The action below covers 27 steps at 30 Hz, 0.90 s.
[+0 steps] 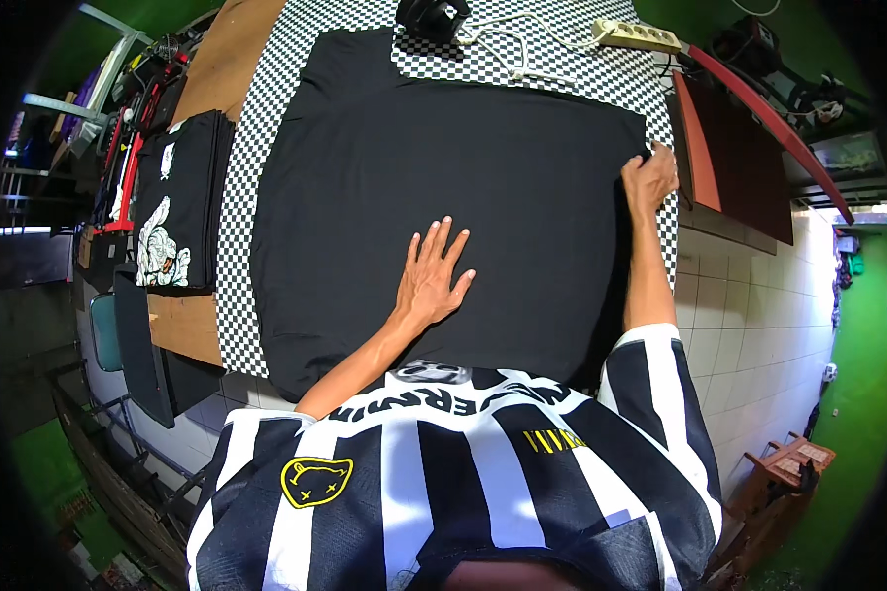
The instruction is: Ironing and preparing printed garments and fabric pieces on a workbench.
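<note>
A black T-shirt [488,170] lies spread over a black-and-white checkered cloth [240,221] on the table before me, one sleeve at the upper left. My left hand [430,284] rests flat near the middle of the shirt, palm down, fingers apart. At the shirt's right edge is my right hand [652,177], its fingers curled by the fabric; whether they pinch it is hidden from this view.
Folded black shirts with white prints [181,207] are stacked at the left. Beyond the shirt lie a black device [432,18], a white cable [521,52] and a power strip [636,35]. A dark red panel [739,162] stands right of the table.
</note>
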Available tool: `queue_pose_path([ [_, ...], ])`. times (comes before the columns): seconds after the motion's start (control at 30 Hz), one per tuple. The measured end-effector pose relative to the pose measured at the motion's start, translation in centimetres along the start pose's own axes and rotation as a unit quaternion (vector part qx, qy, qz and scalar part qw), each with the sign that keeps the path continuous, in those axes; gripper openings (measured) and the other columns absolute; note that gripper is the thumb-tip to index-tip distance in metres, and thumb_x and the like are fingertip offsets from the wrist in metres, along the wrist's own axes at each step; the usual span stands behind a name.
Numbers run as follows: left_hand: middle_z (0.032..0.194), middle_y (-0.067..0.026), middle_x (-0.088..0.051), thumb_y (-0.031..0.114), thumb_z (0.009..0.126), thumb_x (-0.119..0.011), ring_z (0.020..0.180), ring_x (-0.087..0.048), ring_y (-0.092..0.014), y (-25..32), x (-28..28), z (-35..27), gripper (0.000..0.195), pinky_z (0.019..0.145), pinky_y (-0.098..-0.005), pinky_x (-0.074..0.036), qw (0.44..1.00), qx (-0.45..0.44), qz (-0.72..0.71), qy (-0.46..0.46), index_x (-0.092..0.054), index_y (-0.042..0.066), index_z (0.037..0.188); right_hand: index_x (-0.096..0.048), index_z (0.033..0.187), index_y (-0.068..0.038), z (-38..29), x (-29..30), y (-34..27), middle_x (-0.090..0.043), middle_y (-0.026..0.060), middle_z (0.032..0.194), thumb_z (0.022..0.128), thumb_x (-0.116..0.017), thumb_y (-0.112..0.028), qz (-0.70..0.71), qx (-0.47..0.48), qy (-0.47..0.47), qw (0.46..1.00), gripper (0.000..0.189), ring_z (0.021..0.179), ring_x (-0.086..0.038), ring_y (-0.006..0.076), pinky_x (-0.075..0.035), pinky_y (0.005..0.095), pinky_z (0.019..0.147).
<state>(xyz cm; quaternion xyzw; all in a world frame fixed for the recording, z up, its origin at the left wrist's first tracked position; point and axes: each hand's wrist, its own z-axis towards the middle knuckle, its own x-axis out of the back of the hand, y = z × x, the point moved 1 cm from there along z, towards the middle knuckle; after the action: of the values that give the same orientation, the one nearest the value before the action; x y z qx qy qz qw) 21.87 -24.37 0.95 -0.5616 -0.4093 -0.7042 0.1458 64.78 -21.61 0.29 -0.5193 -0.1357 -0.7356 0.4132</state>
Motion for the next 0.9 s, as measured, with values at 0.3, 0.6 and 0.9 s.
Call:
queue_pose_path([
  [0.3, 0.162, -0.019, -0.026, 0.038, 0.097, -0.056, 0.15, -0.025, -0.036, 0.1, -0.1, 0.3, 0.065, 0.121, -0.0541, -0.019, 1.0, -0.006, -0.007, -0.004, -0.038, 0.012, 0.154, -0.033, 0.156, -0.011, -2.6, -0.3, -0.2, -0.022, 0.024, 0.163, 0.102, -0.039, -0.042, -0.083, -0.031, -0.138, 0.986, 0.063, 0.15, -0.023, 0.0379, -0.012, 0.0639, 0.118],
  [0.6, 0.162, -0.0215, -0.025, 0.038, 0.097, -0.056, 0.15, -0.025, -0.038, -0.1, -0.1, -0.3, 0.066, 0.121, -0.0547, -0.019, 1.0, -0.02, -0.007, -0.009, -0.036, 0.011, 0.155, -0.035, 0.153, -0.008, -18.9, 9.9, -11.7, -0.029, 0.0239, 0.159, 0.095, -0.051, -0.029, 0.06, 0.217, -0.245, 0.943, 0.063, 0.147, -0.028, 0.0389, -0.017, 0.0657, 0.116],
  [0.9, 0.162, -0.0222, -0.025, 0.041, 0.096, -0.056, 0.149, -0.025, -0.04, -4.2, 2.8, -6.3, 0.069, 0.12, -0.0547, -0.02, 0.999, 0.019, 0.049, -0.014, -0.036, 0.013, 0.156, -0.032, 0.157, -0.016, -26.9, 14.8, -6.7, -0.022, 0.0184, 0.164, 0.1, -0.046, -0.035, -0.056, 0.097, -0.314, 0.943, 0.062, 0.15, -0.025, 0.0366, -0.012, 0.0633, 0.118],
])
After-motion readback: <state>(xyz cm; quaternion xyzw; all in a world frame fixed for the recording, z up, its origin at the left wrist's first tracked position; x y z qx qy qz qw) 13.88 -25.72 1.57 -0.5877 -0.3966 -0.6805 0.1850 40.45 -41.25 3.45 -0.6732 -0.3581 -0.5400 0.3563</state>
